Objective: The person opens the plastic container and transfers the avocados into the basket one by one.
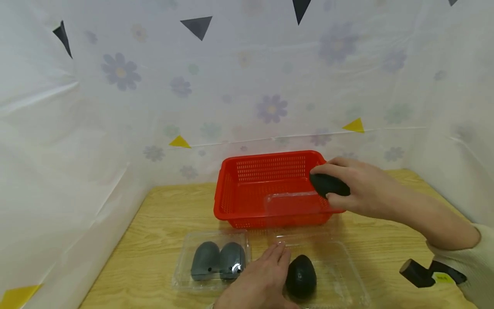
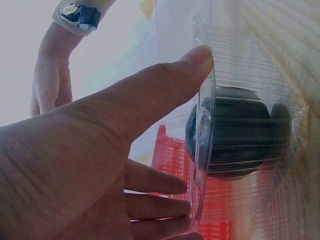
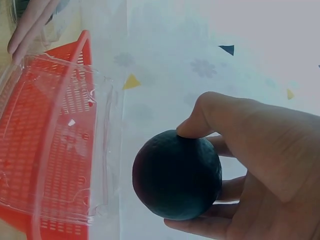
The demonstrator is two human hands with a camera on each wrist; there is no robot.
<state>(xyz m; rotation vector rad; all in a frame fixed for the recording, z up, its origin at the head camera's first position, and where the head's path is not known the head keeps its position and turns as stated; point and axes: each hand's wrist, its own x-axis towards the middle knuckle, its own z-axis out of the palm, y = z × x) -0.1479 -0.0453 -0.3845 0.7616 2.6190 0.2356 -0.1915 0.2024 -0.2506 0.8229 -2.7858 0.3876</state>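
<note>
Clamping fingers round dark ovoid [image 1: 329, 184] nr red basket [image 1: 243, 218], R hand [image 1: 360, 184] is prob. preventing slips while L hand [image 1: 262, 274], fingers straight, thumb apart, is prob. steadying clear box [image 1: 339, 274].

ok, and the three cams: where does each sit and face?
Head: on the person's head, facing forward and down at the red basket; left hand, right hand and right sleeve show.
Left wrist: on that wrist, image sideways, facing a clear container past the left hand; right hand upper left.
Right wrist: on that wrist, facing the dark rounded item the right hand holds; part of left hand upper left.
Wrist views share: red basket, both hands.
</note>
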